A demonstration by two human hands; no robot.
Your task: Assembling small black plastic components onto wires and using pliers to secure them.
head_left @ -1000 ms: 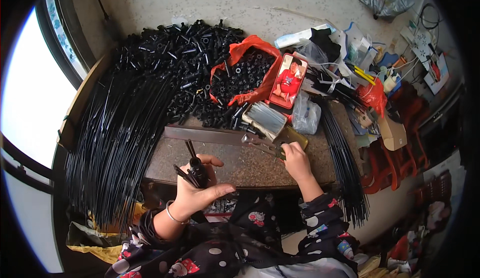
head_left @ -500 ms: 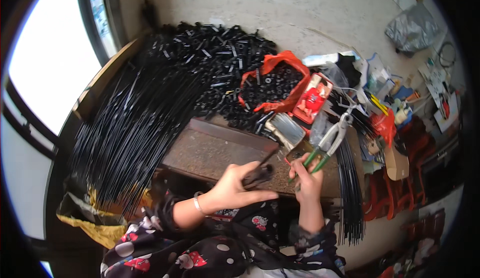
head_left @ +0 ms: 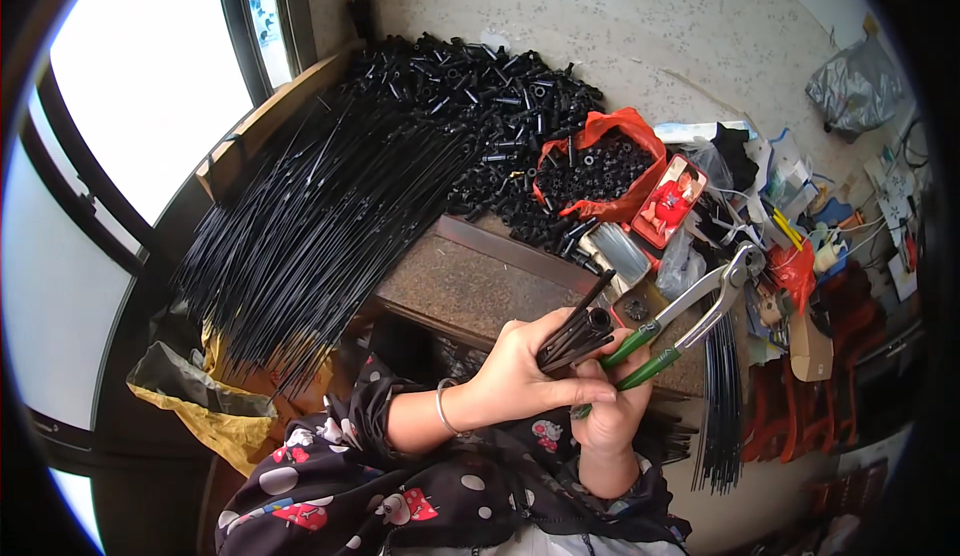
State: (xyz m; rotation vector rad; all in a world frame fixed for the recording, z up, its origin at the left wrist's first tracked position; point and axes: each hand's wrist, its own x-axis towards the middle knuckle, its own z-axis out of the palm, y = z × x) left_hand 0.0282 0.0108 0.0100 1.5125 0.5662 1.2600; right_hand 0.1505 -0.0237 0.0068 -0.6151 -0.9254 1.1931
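My left hand (head_left: pixel 520 381) is closed around a short bundle of black rods (head_left: pixel 572 341) with a round black tube end (head_left: pixel 599 318) among them. Its thumb stretches across to my right hand (head_left: pixel 612 421), which grips a pair of pliers (head_left: pixel 655 359) by the green handles. The pliers' silver jaws (head_left: pixel 741 264) point up and to the right, away from the bundle. Both hands meet above the front edge of a worn brown bench (head_left: pixel 440 286). Some fingers of each hand are hidden behind what they hold.
Long thin black rods (head_left: pixel 310 236) are heaped on the left. Behind lie a pile of black tubular parts (head_left: pixel 470 96) and a red bag (head_left: pixel 648 134) of small black pieces. A phone (head_left: pixel 668 206), a box of thin pins (head_left: pixel 622 251) and hanging rods (head_left: pixel 718 416) are on the right.
My left hand has moved right with the black bundle, up against my right hand. The pliers have tilted further right and their handles spread wider. The whole view has shifted.
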